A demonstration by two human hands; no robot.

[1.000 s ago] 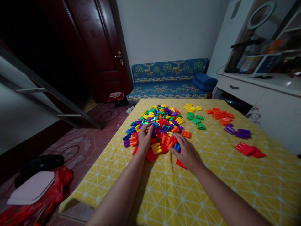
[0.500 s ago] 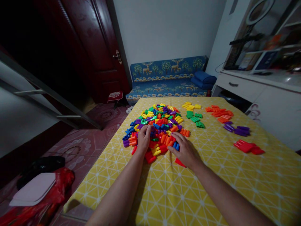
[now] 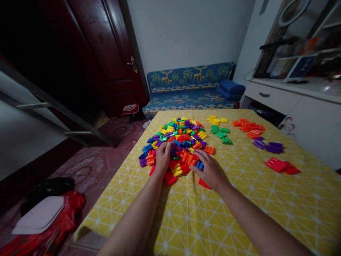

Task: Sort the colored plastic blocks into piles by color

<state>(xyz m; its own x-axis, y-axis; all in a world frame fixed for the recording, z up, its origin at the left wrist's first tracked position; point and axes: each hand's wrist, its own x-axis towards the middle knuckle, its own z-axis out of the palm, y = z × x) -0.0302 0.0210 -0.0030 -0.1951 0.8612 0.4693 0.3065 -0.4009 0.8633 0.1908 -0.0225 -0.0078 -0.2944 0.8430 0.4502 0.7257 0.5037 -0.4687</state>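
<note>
Here, the big pile of colorful blocks (image 3: 177,144) sits mid-frame on the yellow surface (image 3: 239,206). Left hand (image 3: 162,159) and right hand (image 3: 210,170) rest flat on it, fingers spread, gripping nothing. Five small sorted heaps lie to the right.

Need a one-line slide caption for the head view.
Both hands, left hand and right hand, rest on a mixed pile of coloured blocks on a yellow tablecloth, beside colour-sorted groups.

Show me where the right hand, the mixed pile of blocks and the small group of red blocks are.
right hand (image 3: 209,170), head view, back of the hand
mixed pile of blocks (image 3: 181,137), head view, middle of the pile
red blocks (image 3: 281,166), head view, middle of the group
</note>
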